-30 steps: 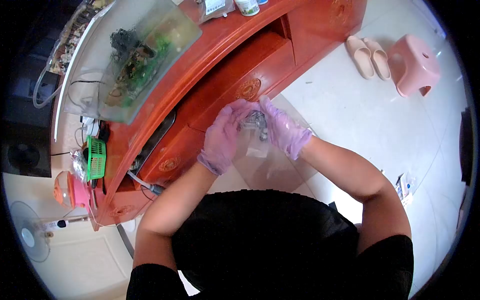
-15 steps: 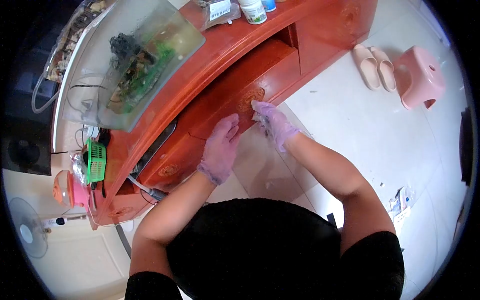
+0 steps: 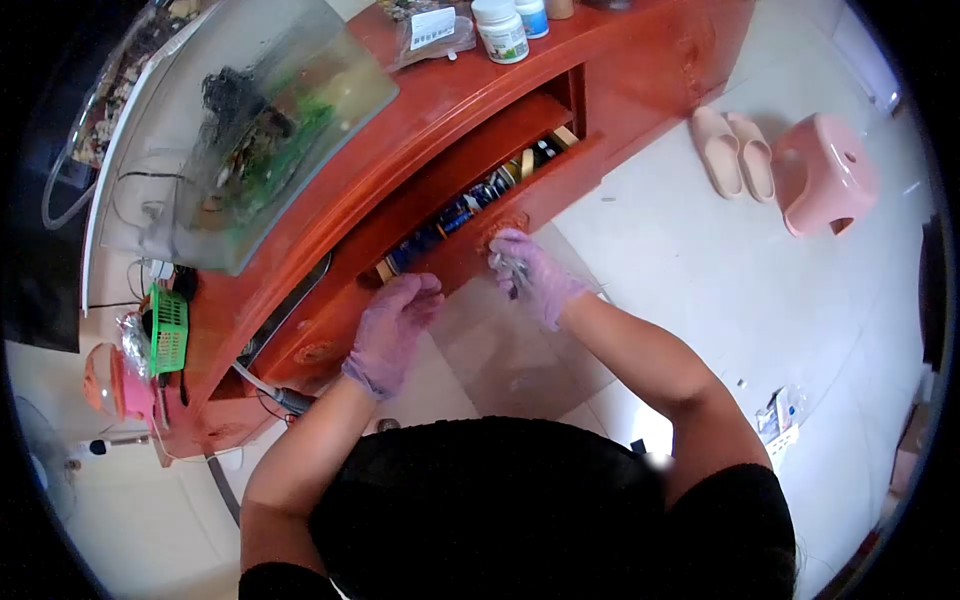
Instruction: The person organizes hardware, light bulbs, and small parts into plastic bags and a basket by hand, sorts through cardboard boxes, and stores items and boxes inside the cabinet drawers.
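A red-brown wooden drawer [image 3: 470,262] stands partly pulled out of the cabinet, with blue packets and other small items [image 3: 480,200] inside. My right hand [image 3: 535,275], in a thin purple glove, is at the drawer front beside its carved round ornament [image 3: 510,230]. Its fingers are closed on a crumpled, shiny greyish thing [image 3: 513,270] whose kind I cannot make out. My left hand [image 3: 390,330], gloved the same way, is by the drawer's left end, fingers extended and slightly bent. It holds nothing visible; whether it touches the wood I cannot tell.
A fish tank [image 3: 290,130] with green plants stands on the cabinet top [image 3: 440,95], near white bottles [image 3: 500,35] and a plastic bag [image 3: 435,35]. A green basket [image 3: 168,330] is at left. Slippers [image 3: 718,155] and a pink stool [image 3: 825,175] stand on the tiled floor.
The drawer has come out toward me, showing its contents. My right hand has moved slightly down; my left hand has moved left and down. The camera view has shifted a little.
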The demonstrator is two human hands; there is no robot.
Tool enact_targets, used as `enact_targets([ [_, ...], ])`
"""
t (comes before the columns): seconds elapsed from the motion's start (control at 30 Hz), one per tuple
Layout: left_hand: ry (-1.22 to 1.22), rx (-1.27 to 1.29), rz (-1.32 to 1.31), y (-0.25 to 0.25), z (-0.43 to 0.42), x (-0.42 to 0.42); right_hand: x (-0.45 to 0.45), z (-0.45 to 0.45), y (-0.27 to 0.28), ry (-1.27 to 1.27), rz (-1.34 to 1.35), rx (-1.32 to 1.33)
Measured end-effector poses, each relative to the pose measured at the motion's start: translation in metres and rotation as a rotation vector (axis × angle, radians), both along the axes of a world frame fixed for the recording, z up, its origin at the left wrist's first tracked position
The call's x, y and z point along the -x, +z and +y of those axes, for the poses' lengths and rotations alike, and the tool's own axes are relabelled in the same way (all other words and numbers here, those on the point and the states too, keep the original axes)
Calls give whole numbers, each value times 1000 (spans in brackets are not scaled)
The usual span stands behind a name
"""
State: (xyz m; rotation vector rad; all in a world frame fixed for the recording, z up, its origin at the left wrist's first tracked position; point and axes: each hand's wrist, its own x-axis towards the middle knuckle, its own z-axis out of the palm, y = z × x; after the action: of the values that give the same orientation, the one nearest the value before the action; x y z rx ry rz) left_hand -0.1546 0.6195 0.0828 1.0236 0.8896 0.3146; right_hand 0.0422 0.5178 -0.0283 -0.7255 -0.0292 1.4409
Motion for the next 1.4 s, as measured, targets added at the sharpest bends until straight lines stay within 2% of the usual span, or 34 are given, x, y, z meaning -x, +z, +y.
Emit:
enact_targets([
  [0.07,-43,-81,26,-3,-4,0,-2,-23,7,54,19,64],
  [0.1,-271,-771,171,-2,-10,-2,-7,-35,14,57,12,71],
  [0.13,-492,-1465,315,-2,-15,-5,-13,-47,27,229,-250,127],
  [0.17,-484,-1462,309,-5,-21,-5,-19,-58,33,403,-510,184],
  [0.2,-596,-1616,354,-9,-27,-4,-32,-69,31,407,-518,189],
  [0.23,-708,-1770,400,-12,-31,-4,-49,-80,29,548,-772,1],
  [0.27,-837,-1703,404,-16,-33,-5,-55,-83,40,630,-899,-91],
  [0.3,-827,-1698,401,-20,-36,-5,-61,-87,51,697,-1024,-191],
  [0.37,-829,-1685,385,-24,-42,-6,-65,-99,115,413,-883,-43],
  [0.43,-822,-1680,377,-23,-45,-7,-78,-97,132,126,-671,-115],
  [0.47,-830,-1692,393,-25,-44,-7,-83,-90,135,128,-674,-117],
  [0.53,-832,-1713,411,-24,-41,-5,-91,-70,143,-200,-787,-121],
  [0.67,-822,-1677,345,-21,-39,-2,-88,-22,139,-263,-889,-152],
  [0.77,-829,-1693,354,-24,-39,-1,-79,11,119,-277,-785,-187],
  [0.9,-824,-1714,357,-29,-36,0,-86,19,114,-423,-680,-173],
  [0.97,-824,-1705,360,-28,-37,1,-105,18,102,-501,-758,-231],
  [1.07,-836,-1699,361,-25,-38,-1,-114,8,96,-557,-779,-160],
  [1.17,-837,-1711,354,-28,-37,-3,-115,4,85,-432,-808,-98],
  [1.23,-827,-1722,347,-29,-36,-3,-116,5,79,-324,-646,-179],
  [1.3,-830,-1706,335,-29,-36,-2,-121,0,80,-331,-637,-159],
  [1.37,-819,-1716,345,-31,-35,-1,-134,-3,75,-337,-589,-67],
  [1.4,-814,-1725,352,-31,-35,0,-140,-2,71,-335,-676,52],
])
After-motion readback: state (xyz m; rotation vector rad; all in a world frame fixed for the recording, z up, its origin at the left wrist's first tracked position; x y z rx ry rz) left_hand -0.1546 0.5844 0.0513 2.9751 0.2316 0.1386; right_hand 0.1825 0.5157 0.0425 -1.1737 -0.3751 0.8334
